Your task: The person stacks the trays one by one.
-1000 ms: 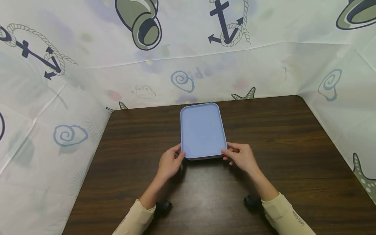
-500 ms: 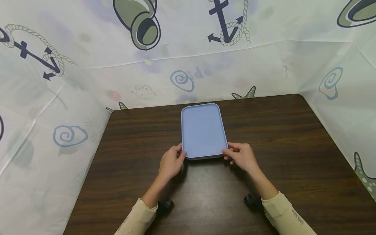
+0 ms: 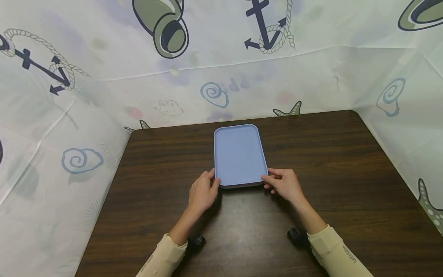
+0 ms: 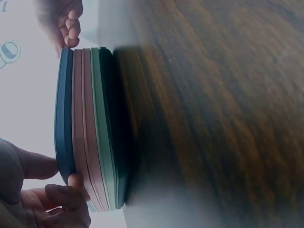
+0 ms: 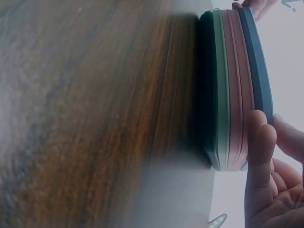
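A blue rectangular tray (image 3: 240, 156) with a raised rim and rounded corners lies on top of a stack. In the left wrist view, pink trays (image 4: 85, 118), a green tray (image 4: 102, 123) and a dark layer (image 4: 118, 133) show below it. My left hand (image 3: 202, 191) pinches the blue tray's near left corner, thumb at the rim and a finger against the side. At the near right corner my right hand (image 3: 284, 184) holds the same tray between thumb and fingers. Its fingertips (image 5: 262, 126) reach the blue and pink sides in the right wrist view.
The stack stands on a dark wood-grain table (image 3: 166, 154), near its far edge. Behind and beside it hangs a white cloth (image 3: 138, 92) printed with anchors and shells. Black wrist devices (image 3: 297, 237) sit under both cream sleeves (image 3: 333, 250).
The blue tray's far edge has come slightly nearer and its left edge has shifted a little to the right. My left hand has moved slightly right; both hands keep their hold.
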A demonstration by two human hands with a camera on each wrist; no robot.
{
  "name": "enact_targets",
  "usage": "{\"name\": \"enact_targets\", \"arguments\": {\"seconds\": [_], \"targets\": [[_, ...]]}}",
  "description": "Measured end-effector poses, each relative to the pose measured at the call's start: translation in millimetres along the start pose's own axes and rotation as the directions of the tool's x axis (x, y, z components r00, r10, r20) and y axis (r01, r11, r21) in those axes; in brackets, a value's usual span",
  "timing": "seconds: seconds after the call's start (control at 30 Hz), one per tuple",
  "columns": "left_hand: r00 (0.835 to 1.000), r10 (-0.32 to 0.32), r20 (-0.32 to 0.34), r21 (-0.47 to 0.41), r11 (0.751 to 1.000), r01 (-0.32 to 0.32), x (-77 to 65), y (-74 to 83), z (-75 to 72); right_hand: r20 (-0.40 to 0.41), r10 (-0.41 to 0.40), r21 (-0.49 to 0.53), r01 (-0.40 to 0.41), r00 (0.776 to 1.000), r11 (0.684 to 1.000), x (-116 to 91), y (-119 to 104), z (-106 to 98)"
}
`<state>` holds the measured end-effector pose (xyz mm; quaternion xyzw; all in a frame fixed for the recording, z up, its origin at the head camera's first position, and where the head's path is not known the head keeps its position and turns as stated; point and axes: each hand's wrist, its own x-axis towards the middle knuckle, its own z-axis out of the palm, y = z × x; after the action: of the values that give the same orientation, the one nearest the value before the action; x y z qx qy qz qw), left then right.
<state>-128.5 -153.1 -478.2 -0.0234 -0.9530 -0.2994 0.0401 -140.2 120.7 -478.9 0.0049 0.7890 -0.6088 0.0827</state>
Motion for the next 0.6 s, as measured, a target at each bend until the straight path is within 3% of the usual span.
{"name": "enact_targets", "arguments": {"seconds": [0.6], "targets": [[1.000,0.007,-0.004,0.008,1.000,-0.007,-0.5,-7.5,3.3,-0.043,-0.022,-0.057,0.020,0.999,0.998,2.3,6.8,4.5]]}}
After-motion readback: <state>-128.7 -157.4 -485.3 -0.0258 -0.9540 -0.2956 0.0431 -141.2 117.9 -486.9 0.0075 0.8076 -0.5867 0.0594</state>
